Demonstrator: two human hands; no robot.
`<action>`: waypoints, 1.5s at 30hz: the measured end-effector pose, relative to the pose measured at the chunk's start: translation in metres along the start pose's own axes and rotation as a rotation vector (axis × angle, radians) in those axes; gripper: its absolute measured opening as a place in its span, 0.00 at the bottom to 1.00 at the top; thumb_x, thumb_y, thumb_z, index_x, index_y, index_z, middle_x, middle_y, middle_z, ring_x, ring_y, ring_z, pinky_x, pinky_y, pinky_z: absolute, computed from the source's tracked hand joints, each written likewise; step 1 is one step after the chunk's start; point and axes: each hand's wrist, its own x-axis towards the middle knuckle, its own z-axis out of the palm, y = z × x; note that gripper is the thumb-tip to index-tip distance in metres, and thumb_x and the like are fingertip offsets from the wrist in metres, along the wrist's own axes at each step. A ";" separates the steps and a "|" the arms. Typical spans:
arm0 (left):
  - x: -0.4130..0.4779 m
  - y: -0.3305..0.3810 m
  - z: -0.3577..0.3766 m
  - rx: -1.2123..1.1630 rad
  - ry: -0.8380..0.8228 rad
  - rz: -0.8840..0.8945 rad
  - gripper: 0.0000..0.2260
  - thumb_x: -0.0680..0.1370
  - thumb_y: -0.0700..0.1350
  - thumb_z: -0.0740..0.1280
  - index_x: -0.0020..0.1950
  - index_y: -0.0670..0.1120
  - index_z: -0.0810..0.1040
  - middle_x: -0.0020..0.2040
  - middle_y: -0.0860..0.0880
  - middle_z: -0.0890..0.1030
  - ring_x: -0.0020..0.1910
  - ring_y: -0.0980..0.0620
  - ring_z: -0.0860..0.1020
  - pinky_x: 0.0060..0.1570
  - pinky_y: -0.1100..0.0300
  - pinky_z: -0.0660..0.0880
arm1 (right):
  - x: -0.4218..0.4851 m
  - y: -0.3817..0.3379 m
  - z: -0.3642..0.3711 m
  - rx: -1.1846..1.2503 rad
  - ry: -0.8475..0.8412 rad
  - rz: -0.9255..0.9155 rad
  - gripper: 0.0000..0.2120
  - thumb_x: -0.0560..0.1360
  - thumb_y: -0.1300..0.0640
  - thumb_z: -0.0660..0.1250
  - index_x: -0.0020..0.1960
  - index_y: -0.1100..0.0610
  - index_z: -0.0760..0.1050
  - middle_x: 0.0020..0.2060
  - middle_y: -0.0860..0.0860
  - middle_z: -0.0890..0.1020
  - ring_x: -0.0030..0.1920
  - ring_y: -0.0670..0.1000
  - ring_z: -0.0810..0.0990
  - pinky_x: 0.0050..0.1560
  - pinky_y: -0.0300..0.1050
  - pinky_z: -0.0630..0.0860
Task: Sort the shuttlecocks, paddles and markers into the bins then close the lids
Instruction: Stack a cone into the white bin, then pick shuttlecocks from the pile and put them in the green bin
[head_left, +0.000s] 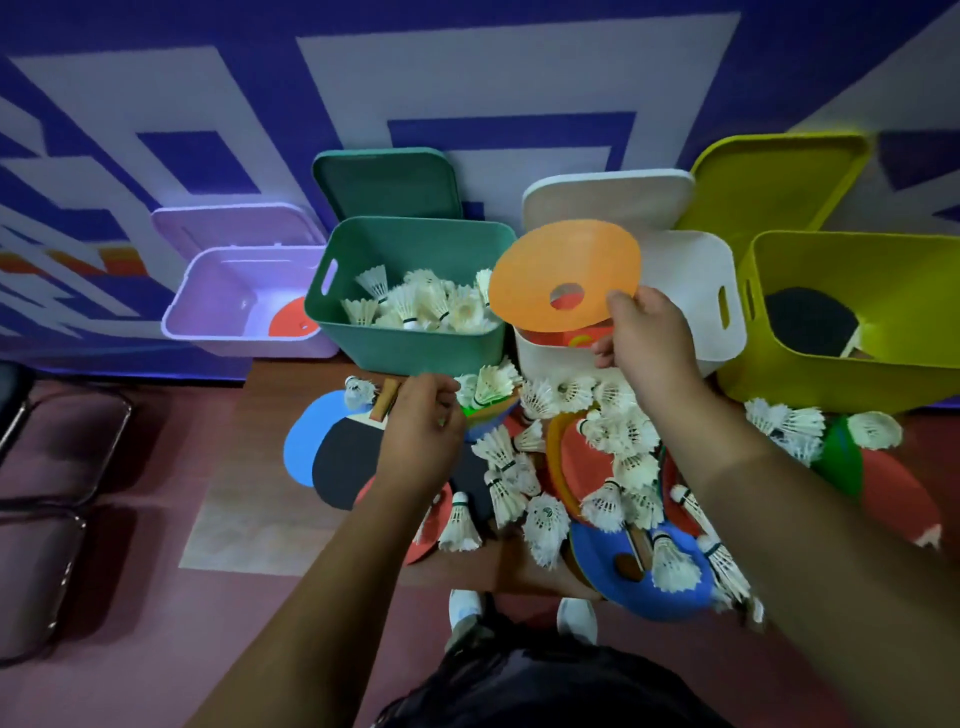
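Note:
My right hand (647, 343) pinches an orange disc marker (563, 273) by its near edge, holding it over the white bin (691, 280), where red and orange markers lie. My left hand (421, 421) hovers with curled fingers over the floor pile, beside a shuttlecock (488, 387); whether it holds anything I cannot tell. The green bin (410, 343) holds several shuttlecocks. A black paddle (808, 319) lies in the yellow-green bin (852, 374). The lilac bin (218, 312) has one red marker. Shuttlecocks, paddles (343, 460) and flat markers (623, 577) are heaped on the floor.
All bins stand open against the blue and white wall, each lid leaning up behind it. Dark metal-framed chairs (57, 452) stand at the left. My white shoes (519, 613) are just below the pile on the reddish floor.

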 end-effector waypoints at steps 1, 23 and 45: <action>0.000 0.004 0.004 -0.003 -0.005 0.002 0.09 0.81 0.39 0.67 0.60 0.47 0.79 0.52 0.55 0.76 0.49 0.62 0.75 0.44 0.75 0.68 | 0.005 0.001 -0.007 -0.010 0.008 0.018 0.12 0.81 0.51 0.60 0.56 0.57 0.77 0.37 0.59 0.85 0.32 0.52 0.83 0.32 0.45 0.80; -0.053 -0.060 0.013 0.104 0.081 -0.545 0.07 0.79 0.40 0.66 0.55 0.45 0.79 0.49 0.47 0.81 0.49 0.44 0.80 0.40 0.56 0.71 | -0.028 0.075 0.022 -0.197 -0.372 -0.006 0.10 0.84 0.53 0.61 0.51 0.46 0.81 0.39 0.45 0.87 0.35 0.49 0.84 0.38 0.50 0.82; -0.086 -0.128 0.028 -0.284 0.089 -0.923 0.19 0.79 0.49 0.72 0.69 0.55 0.77 0.65 0.42 0.79 0.53 0.40 0.84 0.51 0.42 0.85 | -0.087 0.125 0.103 -0.799 -0.887 -0.366 0.12 0.80 0.57 0.67 0.61 0.48 0.82 0.51 0.48 0.79 0.49 0.53 0.80 0.49 0.49 0.77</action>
